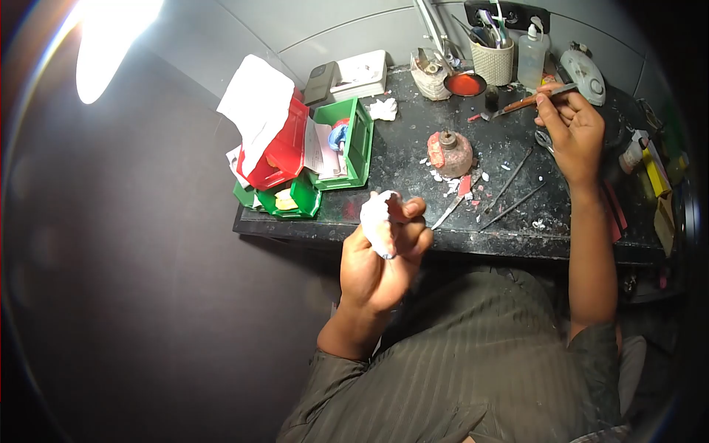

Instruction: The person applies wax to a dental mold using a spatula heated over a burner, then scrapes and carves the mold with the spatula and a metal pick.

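Note:
My left hand (pixel 384 255) is closed around a small white, irregular piece (pixel 379 224) with some pinkish parts, held up in front of the desk's near edge. At the right, my right hand (pixel 570 129) grips a brown-handled tool (pixel 523 103) with a thin tip pointing left. That tip is close to a small dark container (pixel 492 97). Between the hands stands a round pinkish burner-like jar (pixel 450 154) with a metal top. Pink and white scraps lie around it, beside a pale flat blade (pixel 448 213).
Green bin (pixel 358 151) and red bin (pixel 284 151) stand at the left of the black desk (pixel 399 159). Behind are a red-filled dish (pixel 465 85), a tool cup (pixel 492 63) and a clear bottle (pixel 531 59). Thin tools (pixel 509 179) lie near the middle. A bright lamp (pixel 118 44) is upper left.

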`<act>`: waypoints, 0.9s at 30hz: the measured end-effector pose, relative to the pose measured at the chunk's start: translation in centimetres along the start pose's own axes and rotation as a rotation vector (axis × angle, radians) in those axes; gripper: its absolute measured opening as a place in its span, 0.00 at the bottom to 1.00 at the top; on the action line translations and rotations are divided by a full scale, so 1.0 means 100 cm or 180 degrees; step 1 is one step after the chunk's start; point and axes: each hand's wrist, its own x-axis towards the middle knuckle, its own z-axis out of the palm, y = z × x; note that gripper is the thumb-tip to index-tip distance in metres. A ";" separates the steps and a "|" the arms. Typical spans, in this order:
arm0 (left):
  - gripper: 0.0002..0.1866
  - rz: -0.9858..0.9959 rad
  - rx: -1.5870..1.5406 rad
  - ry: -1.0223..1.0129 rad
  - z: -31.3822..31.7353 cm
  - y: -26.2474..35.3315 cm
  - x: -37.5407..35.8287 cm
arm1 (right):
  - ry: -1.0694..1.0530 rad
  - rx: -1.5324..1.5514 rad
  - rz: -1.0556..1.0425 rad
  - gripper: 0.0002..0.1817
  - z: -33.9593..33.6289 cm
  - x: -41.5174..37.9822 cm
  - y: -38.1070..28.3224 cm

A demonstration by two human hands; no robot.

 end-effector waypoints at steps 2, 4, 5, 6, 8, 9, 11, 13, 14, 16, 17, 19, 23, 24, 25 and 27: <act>0.14 -0.0067 0.0046 -0.0054 0.007 -0.005 -0.002 | -0.0024 -0.0044 0.0061 0.07 -0.001 0.000 0.001; 0.15 -0.0194 0.0036 0.0000 0.013 -0.009 -0.005 | -0.0041 -0.0036 0.0120 0.08 -0.001 0.000 0.001; 0.15 -0.0200 0.0033 -0.0007 0.018 -0.011 -0.007 | -0.0036 -0.0043 0.0117 0.08 -0.002 0.000 0.001; 0.15 -0.0205 0.0066 0.0158 0.024 -0.012 -0.009 | -0.0054 -0.0027 0.0159 0.08 -0.002 0.000 0.001; 0.15 -0.0208 0.0108 0.0328 0.026 -0.013 -0.011 | -0.0069 -0.0001 0.0204 0.08 -0.003 0.000 0.003; 0.15 -0.0259 0.0095 0.0285 0.026 -0.013 -0.012 | -0.0132 -0.0050 0.0154 0.08 -0.005 0.000 0.005; 0.16 -0.0312 0.0081 0.0245 0.025 -0.014 -0.013 | -0.0195 -0.0099 0.0109 0.08 -0.006 0.000 0.006; 0.16 -0.0330 0.0098 0.0184 0.026 -0.014 -0.013 | -0.0174 -0.0153 0.0088 0.08 -0.005 0.000 0.005; 0.16 -0.0330 0.0100 0.0186 0.027 -0.014 -0.013 | -0.0173 -0.0152 0.0089 0.08 -0.005 -0.001 0.005; 0.15 -0.0329 0.0005 0.0213 0.028 -0.014 -0.014 | -0.0174 -0.0111 0.0058 0.08 -0.004 -0.001 0.004; 0.15 -0.0330 0.0005 0.0213 0.028 -0.015 -0.014 | -0.0173 -0.0112 0.0058 0.08 -0.004 -0.001 0.003; 0.14 -0.0258 0.0020 0.0109 0.028 -0.015 -0.015 | -0.0174 -0.0179 0.0068 0.08 -0.003 -0.001 0.001; 0.20 -0.0186 -0.0047 -0.0257 0.018 -0.017 -0.014 | -0.0168 -0.0185 0.0048 0.08 -0.003 -0.001 0.001; 0.20 -0.0199 -0.0074 -0.0236 0.018 -0.017 -0.013 | -0.0173 -0.0185 0.0053 0.08 -0.002 -0.001 0.001; 0.20 -0.0212 -0.0101 -0.0213 0.017 -0.017 -0.012 | -0.0177 -0.0186 0.0059 0.08 -0.002 -0.001 0.000; 0.20 -0.0212 -0.0135 -0.0241 0.014 -0.016 -0.009 | -0.0176 -0.0164 0.0046 0.08 -0.002 -0.002 0.001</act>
